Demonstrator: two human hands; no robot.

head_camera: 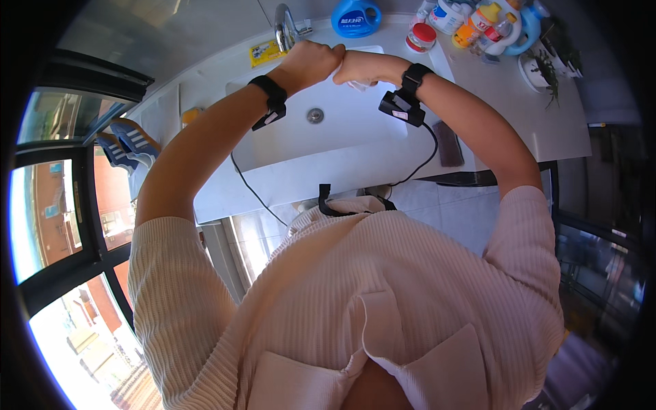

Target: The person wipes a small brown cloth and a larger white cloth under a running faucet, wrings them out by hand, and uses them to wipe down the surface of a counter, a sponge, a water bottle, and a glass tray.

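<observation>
Above the far part of a white rectangular sink (287, 136), my two fists meet side by side. My left hand (313, 62) is closed, with a bit of white material showing where it touches the other fist. My right hand (366, 67) is wrapped around a small white cloth (362, 85), whose crumpled end pokes out beneath the fingers. Most of the cloth is hidden inside the fists. A chrome faucet (283, 28) rises just behind my left hand. The round metal drain (315, 116) shows in the basin below.
Behind the sink are a yellow packet (266, 53) and a blue detergent bottle (355, 19). A red-lidded jar (421, 38), several bottles (476, 25) and a potted plant (535, 72) stand right. Blue sneakers (134, 141) sit left. A dark brush or pad (447, 144) lies on the counter. Cables hang from both wrist devices.
</observation>
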